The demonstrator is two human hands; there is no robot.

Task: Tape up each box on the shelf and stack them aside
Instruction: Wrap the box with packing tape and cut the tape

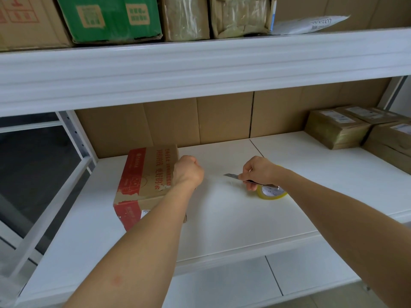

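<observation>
A person is standing at a white shelf (222,218) with both forearms reaching in over it. The left hand (188,172) is clenching into a fist above the right edge of a red-and-brown cardboard box (144,185), which is sitting on the left part of the shelf with its far end near the cardboard backing. A strip of clear tape (214,178) is stretching from this fist toward the right hand; the fingers are curling around the tape's end, though the exact pinch is hidden behind the knuckles. The right hand (259,172) is gripping a utility knife (233,177), its blade pointing left and touching the stretched tape. Just beneath and to the right of that hand, a roll of yellowish clear tape (272,193) is lying on the shelf, partly covered by the wrist.

At the far right of the same shelf, several taped brown parcels (338,128) with white labels are sitting together, well apart from the box. On the upper shelf, a green box (109,16), brown cartons and a white mailer (311,24) are lined up in a row.
</observation>
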